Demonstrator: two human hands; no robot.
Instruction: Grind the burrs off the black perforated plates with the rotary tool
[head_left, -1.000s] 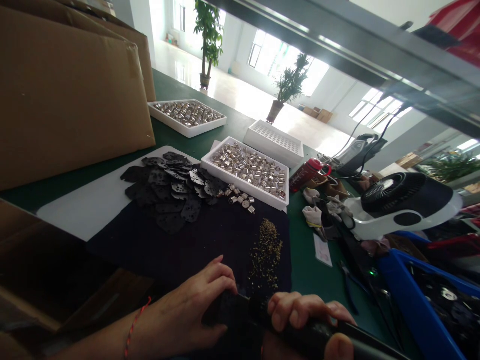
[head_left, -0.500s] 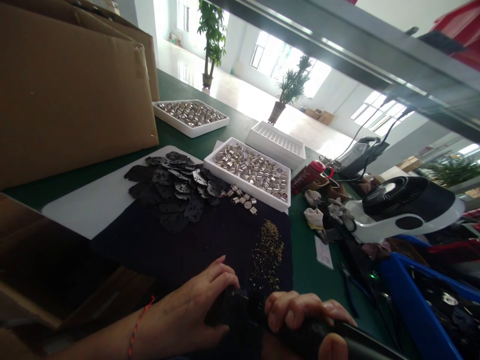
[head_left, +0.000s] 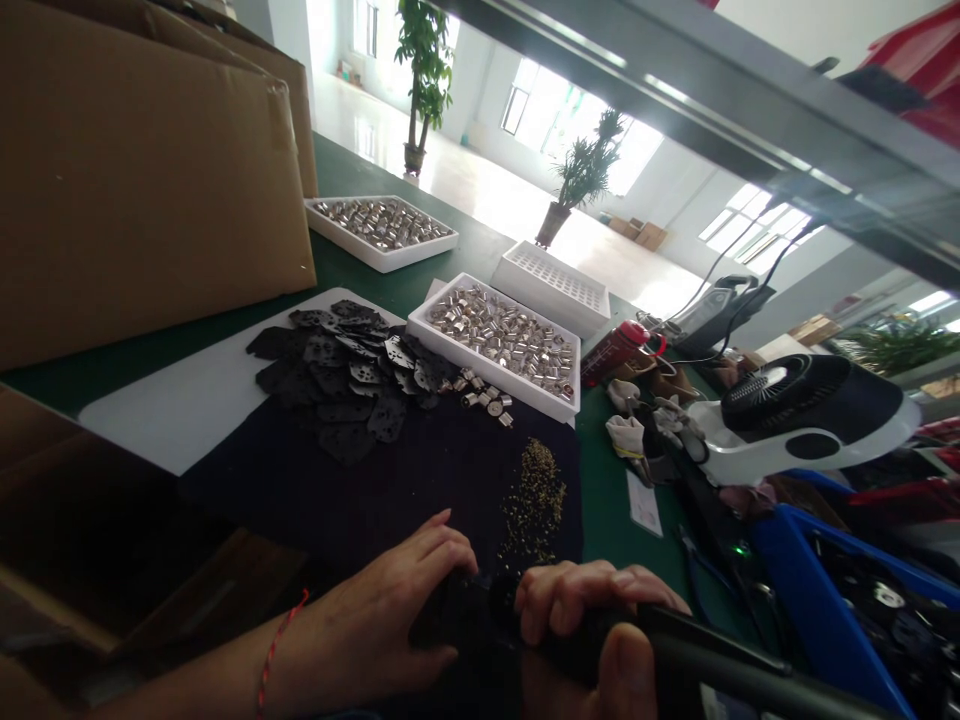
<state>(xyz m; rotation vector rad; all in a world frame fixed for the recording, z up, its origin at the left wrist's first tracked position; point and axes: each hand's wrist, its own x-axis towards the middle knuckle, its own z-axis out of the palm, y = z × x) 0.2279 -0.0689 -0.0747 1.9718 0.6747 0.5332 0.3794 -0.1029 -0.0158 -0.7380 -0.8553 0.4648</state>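
My right hand (head_left: 592, 610) is wrapped around a dark, cylindrical electric screwdriver (head_left: 720, 650), its body running off toward the lower right. Close to the tool's front end, my left hand (head_left: 397, 610) curls its fingers and thumb around a black plate (head_left: 454, 620); shadow hides most of that piece. Both hands are over a dark cloth (head_left: 435, 470). Beyond them lie a heap of small brass-coloured screws (head_left: 536, 490), several loose silver motors (head_left: 491, 403) and a pile of black plates with holes (head_left: 352, 375).
A white tray of silver motors (head_left: 491, 368) stands behind the cloth, another motor tray (head_left: 384, 265) farther back. A large cardboard box (head_left: 150, 190) blocks the left. To the right are a red bottle (head_left: 615, 350), a fan (head_left: 810, 410), pliers (head_left: 701, 575) and a blue bin (head_left: 825, 620).
My right hand and the screwdriver have shifted slightly left, and the tool's body is turned a little. My left hand keeps its place.
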